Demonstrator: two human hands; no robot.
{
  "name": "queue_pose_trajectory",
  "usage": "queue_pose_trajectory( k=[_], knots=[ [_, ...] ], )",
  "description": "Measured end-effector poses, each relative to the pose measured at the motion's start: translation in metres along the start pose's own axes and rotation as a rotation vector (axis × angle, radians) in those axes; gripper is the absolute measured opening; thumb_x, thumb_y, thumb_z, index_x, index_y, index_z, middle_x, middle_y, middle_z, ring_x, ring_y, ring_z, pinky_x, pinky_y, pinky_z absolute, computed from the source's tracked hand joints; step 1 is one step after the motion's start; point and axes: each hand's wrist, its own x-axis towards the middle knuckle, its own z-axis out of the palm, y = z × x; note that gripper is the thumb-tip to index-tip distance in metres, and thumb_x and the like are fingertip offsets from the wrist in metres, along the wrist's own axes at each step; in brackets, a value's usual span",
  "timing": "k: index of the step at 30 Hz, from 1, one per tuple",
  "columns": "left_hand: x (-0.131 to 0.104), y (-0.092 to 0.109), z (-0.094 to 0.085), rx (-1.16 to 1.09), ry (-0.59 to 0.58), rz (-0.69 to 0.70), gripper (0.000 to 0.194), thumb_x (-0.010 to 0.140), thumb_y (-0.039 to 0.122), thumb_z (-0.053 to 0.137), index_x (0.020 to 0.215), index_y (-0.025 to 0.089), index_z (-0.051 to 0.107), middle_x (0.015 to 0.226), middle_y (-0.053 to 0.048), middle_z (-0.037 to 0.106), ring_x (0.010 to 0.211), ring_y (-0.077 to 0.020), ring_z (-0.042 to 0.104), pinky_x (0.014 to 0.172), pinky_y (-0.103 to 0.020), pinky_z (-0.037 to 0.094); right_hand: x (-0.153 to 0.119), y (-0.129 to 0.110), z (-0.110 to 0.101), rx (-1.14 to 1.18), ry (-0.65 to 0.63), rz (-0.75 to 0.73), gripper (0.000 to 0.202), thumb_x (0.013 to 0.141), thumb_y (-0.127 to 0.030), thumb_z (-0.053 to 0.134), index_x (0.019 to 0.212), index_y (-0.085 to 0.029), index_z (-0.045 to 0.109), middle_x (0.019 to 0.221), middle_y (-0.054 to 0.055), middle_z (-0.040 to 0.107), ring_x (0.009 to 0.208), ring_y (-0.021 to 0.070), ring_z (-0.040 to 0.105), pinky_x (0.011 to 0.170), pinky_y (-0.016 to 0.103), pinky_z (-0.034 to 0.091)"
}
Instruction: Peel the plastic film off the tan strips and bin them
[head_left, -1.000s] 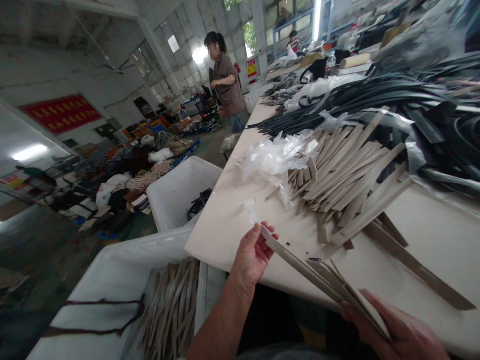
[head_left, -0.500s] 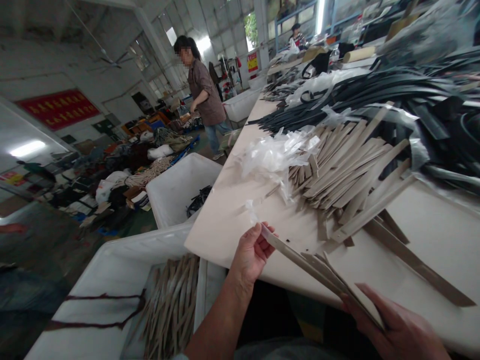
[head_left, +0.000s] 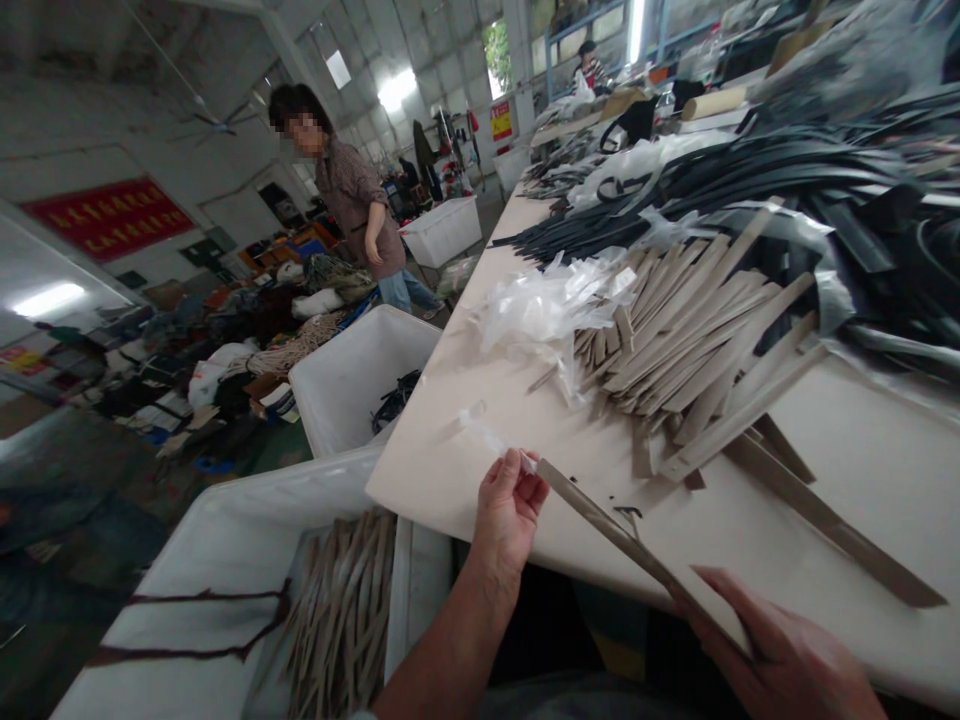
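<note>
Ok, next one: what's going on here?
A person's right hand holds taupe strips, while the left hand pinches whitish film at their far end. Both hands are at the near edge of a pale table, where a pile of similar strips lies beside crumpled plastic and black strips. More strips lie in a white bin to the left.

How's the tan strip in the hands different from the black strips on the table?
The held strip runs fairly straight between the left hand and right hand; many black strips curve and curl. The held strip is gripped, while the black strips lie heaped on the table. Both are long and thin.
</note>
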Motion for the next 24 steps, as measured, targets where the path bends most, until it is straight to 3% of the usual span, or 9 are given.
queue_pose_trajectory(
  k=[8, 14, 24],
  knots=[
    [-0.0058, 0.0000, 0.0062, -0.026, 0.008, -0.058, 0.018, 0.075, 0.029, 0.076, 0.085, 0.015, 0.070, 0.083, -0.005, 0.073, 0.070, -0.0137, 0.069, 0.063, -0.022, 0.055, -0.0022, -0.0021, -0.0014, 0.056, -0.006, 0.109, 0.019, 0.094, -0.036, 0.046, 0.099, -0.024, 0.059, 0.068, -0.002, 0.070, 0.052, 0.0178, 0.067, 0.047, 0.022, 0.048],
    [-0.0055, -0.0035, 0.0056, -0.030, 0.002, -0.064, 0.019, 0.073, 0.029, 0.078, 0.084, 0.015, 0.070, 0.083, -0.005, 0.073, 0.069, -0.0127, 0.068, 0.063, -0.021, 0.055, 0.0004, -0.0036, -0.0015, 0.050, -0.012, 0.078, 0.018, 0.091, -0.032, 0.047, 0.097, -0.024, 0.062, 0.074, 0.001, 0.073, 0.059, 0.0207, 0.070, 0.047, 0.023, 0.050],
    [-0.0012, -0.0091, 0.0007, -0.009, 0.056, -0.017, 0.026, 0.066, 0.028, 0.083, 0.082, 0.014, 0.068, 0.076, -0.004, 0.072, 0.068, -0.0146, 0.069, 0.065, -0.022, 0.055, 0.0014, -0.0035, -0.0024, 0.019, 0.003, -0.085, 0.021, 0.083, -0.016, 0.046, 0.101, -0.021, 0.056, 0.075, 0.000, 0.072, 0.055, 0.0154, 0.068, 0.048, 0.019, 0.051]
  ],
)
